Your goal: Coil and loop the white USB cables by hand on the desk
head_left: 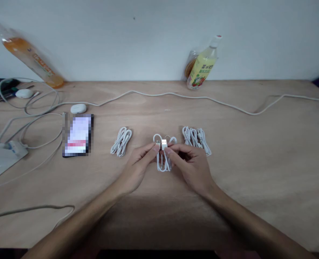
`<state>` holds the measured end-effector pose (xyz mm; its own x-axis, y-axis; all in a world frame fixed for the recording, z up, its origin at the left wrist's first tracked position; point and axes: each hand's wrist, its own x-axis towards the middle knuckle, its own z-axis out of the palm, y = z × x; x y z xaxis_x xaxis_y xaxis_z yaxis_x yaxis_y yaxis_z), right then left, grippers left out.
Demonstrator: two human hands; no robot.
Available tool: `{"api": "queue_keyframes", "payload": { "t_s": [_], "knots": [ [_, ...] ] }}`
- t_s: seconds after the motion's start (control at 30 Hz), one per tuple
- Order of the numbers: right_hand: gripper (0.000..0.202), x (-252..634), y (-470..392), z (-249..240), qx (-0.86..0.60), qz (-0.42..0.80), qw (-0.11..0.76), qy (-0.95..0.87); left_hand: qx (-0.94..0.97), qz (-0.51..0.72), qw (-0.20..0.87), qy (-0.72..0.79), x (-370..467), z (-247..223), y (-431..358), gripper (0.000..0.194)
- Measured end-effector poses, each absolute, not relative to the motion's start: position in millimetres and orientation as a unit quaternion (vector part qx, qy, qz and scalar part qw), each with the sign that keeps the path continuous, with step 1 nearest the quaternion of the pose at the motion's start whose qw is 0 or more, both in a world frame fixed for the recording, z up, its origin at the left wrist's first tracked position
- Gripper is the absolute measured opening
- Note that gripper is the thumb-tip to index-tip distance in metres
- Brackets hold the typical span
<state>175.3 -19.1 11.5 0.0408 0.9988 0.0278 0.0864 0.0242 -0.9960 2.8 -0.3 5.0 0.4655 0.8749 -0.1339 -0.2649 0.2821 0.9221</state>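
A white USB cable (162,167), looped into a small bundle, is pinched between both hands above the middle of the wooden table. My left hand (144,158) is closed on its smaller plug at the left. With thumb and forefinger, my right hand (193,163) grips the cable beside the larger USB plug (164,142), whose metal end points away from me. The two plugs sit side by side. One coiled white cable (121,141) lies left of my hands. Several more coiled cables (194,136) lie just beyond my right hand, which partly covers them.
A phone (78,135) and a white earbud case (78,108) lie at the left, near tangled cords and a white power strip (3,158). An orange drink bottle (33,61) and a yellow drink bottle (202,66) lean on the wall. One long white cord (172,94) crosses the table.
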Motion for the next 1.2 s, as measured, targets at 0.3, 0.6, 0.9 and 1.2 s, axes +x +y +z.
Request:
{"api": "queue_keyframes", "payload": {
  "t_s": [0.3, 0.6, 0.9, 1.2],
  "knots": [
    [0.023, 174.8, -18.8, 13.6, -0.517, 0.469, 0.500, -0.513, 0.451, 0.390, 0.725, 0.344, 3.9, 6.6, -0.3, 0.039],
    [0.022, 175.0, -19.5, 12.2, -0.518, 0.470, 0.500, -0.510, 0.454, 0.392, 0.722, 0.345, 3.3, 5.9, -0.7, 0.041],
    [0.021, 175.9, -19.3, 11.2, -0.515, 0.467, 0.506, -0.511, 0.450, 0.393, 0.725, 0.342, 3.6, 7.7, -0.4, 0.040],
    [0.021, 175.3, -19.0, 11.9, -0.514, 0.464, 0.506, -0.514, 0.456, 0.392, 0.722, 0.342, 3.2, 5.6, -0.8, 0.041]
  ]
}}
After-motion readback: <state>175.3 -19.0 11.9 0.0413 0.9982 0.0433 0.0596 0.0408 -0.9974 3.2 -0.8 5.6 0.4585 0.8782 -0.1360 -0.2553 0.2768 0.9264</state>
